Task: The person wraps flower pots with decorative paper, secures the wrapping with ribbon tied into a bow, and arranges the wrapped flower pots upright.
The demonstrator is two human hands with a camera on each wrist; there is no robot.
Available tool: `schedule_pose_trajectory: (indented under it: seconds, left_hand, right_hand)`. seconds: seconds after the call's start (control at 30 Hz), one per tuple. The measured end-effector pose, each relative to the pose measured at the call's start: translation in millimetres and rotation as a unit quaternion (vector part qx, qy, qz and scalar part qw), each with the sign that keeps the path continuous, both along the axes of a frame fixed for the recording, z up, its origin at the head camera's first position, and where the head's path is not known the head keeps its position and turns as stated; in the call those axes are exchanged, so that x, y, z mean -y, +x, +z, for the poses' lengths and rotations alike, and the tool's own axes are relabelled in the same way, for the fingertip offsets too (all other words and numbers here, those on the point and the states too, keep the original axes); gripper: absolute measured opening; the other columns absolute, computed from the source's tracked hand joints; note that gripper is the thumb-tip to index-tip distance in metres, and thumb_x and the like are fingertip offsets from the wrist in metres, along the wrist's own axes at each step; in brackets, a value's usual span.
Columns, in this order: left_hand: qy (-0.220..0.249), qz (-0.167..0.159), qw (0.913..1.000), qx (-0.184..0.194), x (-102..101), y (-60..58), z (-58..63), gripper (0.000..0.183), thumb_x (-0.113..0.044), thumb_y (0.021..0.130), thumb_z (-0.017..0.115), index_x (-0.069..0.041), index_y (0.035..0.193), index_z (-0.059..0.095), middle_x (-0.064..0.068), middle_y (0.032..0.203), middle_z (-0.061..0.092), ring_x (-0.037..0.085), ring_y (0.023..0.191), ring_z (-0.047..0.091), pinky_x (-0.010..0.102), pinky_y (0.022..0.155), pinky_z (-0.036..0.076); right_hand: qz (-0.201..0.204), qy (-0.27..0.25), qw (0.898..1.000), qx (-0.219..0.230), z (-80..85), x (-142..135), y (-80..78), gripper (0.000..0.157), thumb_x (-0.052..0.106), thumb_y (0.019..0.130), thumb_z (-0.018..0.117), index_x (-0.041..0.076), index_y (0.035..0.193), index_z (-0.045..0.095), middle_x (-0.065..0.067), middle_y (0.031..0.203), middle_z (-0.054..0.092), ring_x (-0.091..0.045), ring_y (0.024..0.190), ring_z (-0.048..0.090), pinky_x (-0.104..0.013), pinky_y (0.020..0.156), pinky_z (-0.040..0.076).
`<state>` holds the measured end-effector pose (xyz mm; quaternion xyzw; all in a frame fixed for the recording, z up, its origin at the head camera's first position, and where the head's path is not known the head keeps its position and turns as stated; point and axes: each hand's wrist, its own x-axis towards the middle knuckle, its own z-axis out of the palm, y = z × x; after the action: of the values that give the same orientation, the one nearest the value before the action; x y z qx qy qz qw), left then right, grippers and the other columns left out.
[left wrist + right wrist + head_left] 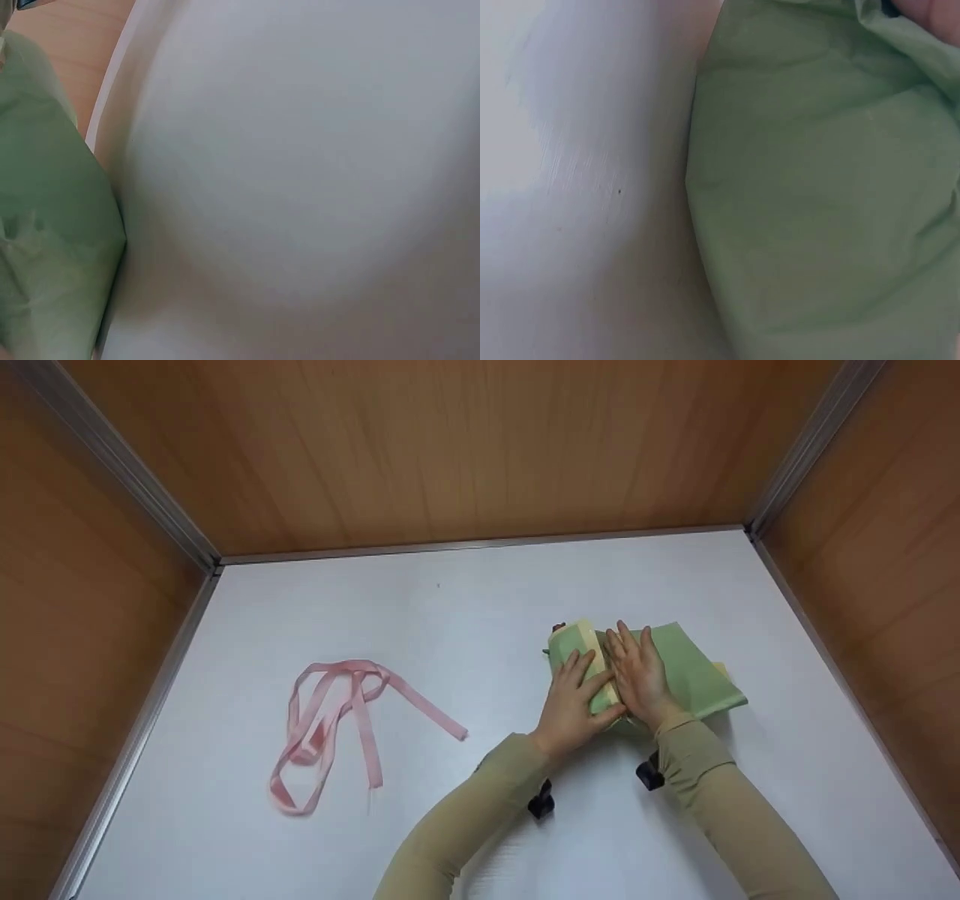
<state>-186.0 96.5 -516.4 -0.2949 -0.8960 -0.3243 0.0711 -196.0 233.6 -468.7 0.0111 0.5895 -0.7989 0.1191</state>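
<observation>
Two sleeved arms [469, 825] reach in over the near edge of a white tabletop [420, 619], black devices [541, 802] showing beneath the wrists. Ahead of them, the left hand [574, 701] rests on the folded end of a sheet of green paper [686, 667], its grip wide, fingers spread and holding nothing pinched. Just beside it the right hand [637, 671] stands partly on edge, its grip also unclosed, fingers straight and aimed at the tabletop's far edge.

The paper lies directly under both hands, in the right half of the tabletop, nearer the right edge than the left. Its long axis runs side to side, roughly in line with the far edge. A cream strip [595, 649] crosses that axis, running near to far between the two hands; the left fingers reach onto it, while the right hand is the nearer to the loose flap spreading toward the right edge. What the paper covers cannot be seen.

Well apart, toward the left edge, lies a looped pink ribbon [367, 742], the left hand nearer to it. Beyond the far edge rises a wooden panel [480, 450].
</observation>
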Motion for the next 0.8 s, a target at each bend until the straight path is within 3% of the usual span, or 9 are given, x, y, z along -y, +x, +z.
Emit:
schedule_pose_trajectory:
  seconds: [0.33,0.6,0.8]
  left_hand:
    - [-0.03,-0.023,0.9993,-0.006,0.0,-0.1,0.3,0.068,-0.057,0.077,0.068,-0.02,0.132,0.055,0.013,0.15,0.034,0.035,0.142,0.022,0.052,0.114,0.022]
    - [-0.057,-0.023,0.9975,-0.037,-0.6,-2.7,4.9,0.061,-0.055,0.077,0.069,-0.024,0.128,0.06,0.014,0.148,0.036,0.036,0.14,0.026,0.051,0.113,0.024]
    - [-0.088,-0.037,0.9941,-0.052,-5.8,-3.4,5.7,0.054,-0.056,0.079,0.067,-0.026,0.124,0.063,0.015,0.147,0.035,0.037,0.139,0.027,0.055,0.11,0.027]
  right_hand:
    - [-0.079,0.049,0.995,0.037,-10.2,-3.9,4.1,0.068,0.051,0.099,0.001,0.01,0.152,-0.004,-0.013,0.159,0.002,-0.023,0.147,-0.004,-0.04,0.118,-0.007]
    - [-0.095,0.075,0.991,0.055,-16.5,-3.1,1.1,0.068,0.051,0.1,0.003,0.008,0.152,0.002,-0.01,0.159,0.008,-0.023,0.147,0.002,-0.041,0.118,-0.002]
    - [-0.07,0.104,0.988,0.09,-12.9,-17.7,0.9,0.061,0.038,0.104,0.012,0.004,0.151,-0.006,-0.015,0.159,0.002,-0.025,0.147,0.002,-0.036,0.119,0.003]
